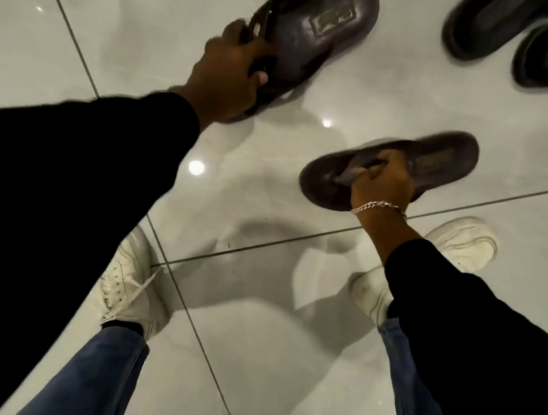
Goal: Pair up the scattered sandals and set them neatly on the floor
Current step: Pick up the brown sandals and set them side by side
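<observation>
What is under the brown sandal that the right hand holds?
Under the brown sandal in the right hand lies glossy tiled floor with a grout line. The hand hides the strap, and whether the sole touches the floor cannot be seen.

Both arms, in black sleeves, reach forward and down from the near edge, the left one stretching farther out than the right. The left hand (228,74) is curled with its back toward the camera, fingers and thumb closed around the straps of a brown sandal (316,36), though motion blur makes the exact finger placement hard to read. The right hand (384,183), with a silver chain bracelet (379,207) at its bare wrist, is knuckles-up and clenched on the strap of a second brown sandal (444,159), and below the arms stand the person's legs in blue jeans and white sneakers.
</observation>
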